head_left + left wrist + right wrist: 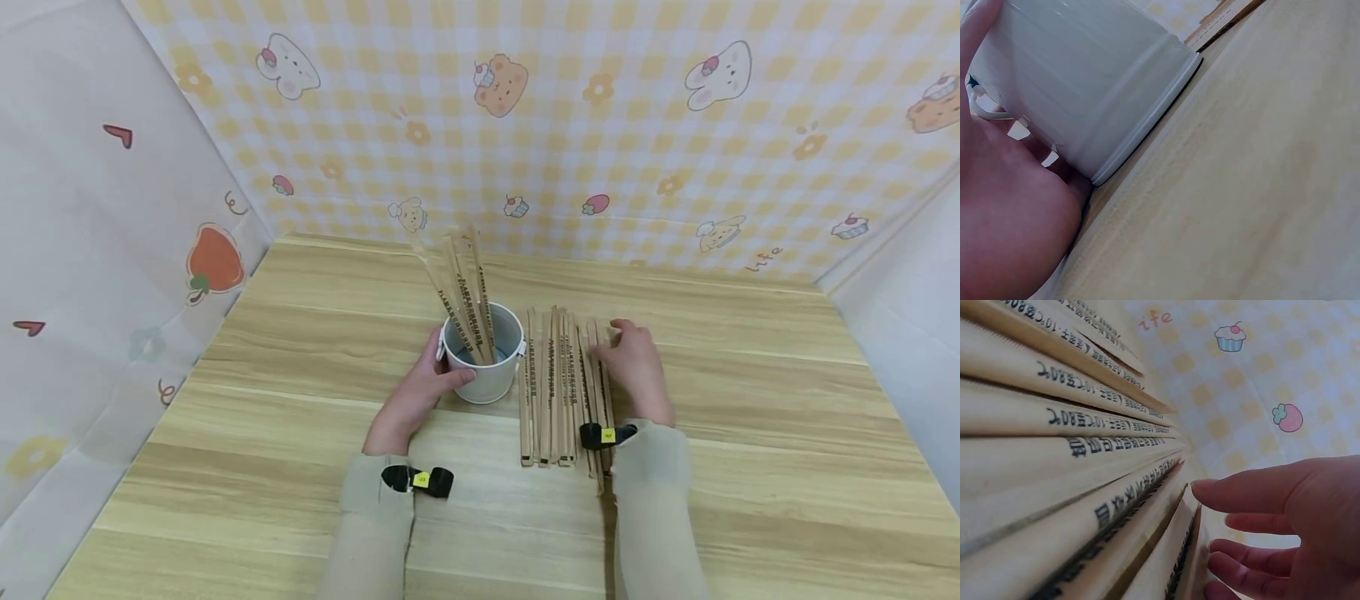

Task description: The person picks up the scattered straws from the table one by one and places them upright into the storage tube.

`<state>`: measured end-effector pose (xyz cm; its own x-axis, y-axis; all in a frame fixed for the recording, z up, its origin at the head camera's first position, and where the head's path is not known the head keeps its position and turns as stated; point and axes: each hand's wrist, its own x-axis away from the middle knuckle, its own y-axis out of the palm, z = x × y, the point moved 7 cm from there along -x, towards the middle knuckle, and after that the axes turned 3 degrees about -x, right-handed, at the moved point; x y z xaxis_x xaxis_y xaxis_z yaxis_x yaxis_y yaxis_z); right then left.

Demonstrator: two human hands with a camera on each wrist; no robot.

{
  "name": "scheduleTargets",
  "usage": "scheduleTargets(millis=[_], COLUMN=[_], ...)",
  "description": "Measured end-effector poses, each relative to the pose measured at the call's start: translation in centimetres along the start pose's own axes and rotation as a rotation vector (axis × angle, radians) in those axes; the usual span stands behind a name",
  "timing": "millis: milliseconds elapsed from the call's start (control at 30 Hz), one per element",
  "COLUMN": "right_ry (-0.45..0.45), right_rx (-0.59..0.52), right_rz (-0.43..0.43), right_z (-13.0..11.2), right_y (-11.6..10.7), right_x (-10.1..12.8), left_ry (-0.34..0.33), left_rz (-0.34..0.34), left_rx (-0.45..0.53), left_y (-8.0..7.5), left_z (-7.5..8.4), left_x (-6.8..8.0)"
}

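Observation:
A small white bucket [487,367] stands on the wooden table [300,400] and holds several paper-wrapped chopsticks [461,292] leaning up and back. My left hand [420,392] grips the bucket [1085,81] from its left side, thumb across the front wall. To the right of the bucket, a row of wrapped chopsticks [558,383] lies flat, pointing away from me. My right hand [633,367] rests on the right end of that row with its fingers relaxed. In the right wrist view the fingers [1260,487] lie loosely beside the wrapped chopsticks [1085,462].
Patterned cloth walls [525,125] close in the table at the back and on both sides. Bare wood lies around the bucket and the row. A black strap with a yellow tag sits on each wrist [416,479].

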<state>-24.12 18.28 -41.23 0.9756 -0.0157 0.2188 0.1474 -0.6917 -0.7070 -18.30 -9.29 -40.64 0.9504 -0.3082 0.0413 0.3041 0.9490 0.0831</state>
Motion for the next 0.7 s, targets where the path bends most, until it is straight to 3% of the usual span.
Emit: scheduleTargets(millis=[700], right_ry=[0.037], right_rx=[0.053], right_rz=[0.014], right_z=[0.10], right_y=[0.36], right_x=[0.55], left_ry=[-0.002], left_rz=[0.006], left_rx=[-0.020], left_y=[0.03], left_z=[-0.07], left_x=[-0.08])
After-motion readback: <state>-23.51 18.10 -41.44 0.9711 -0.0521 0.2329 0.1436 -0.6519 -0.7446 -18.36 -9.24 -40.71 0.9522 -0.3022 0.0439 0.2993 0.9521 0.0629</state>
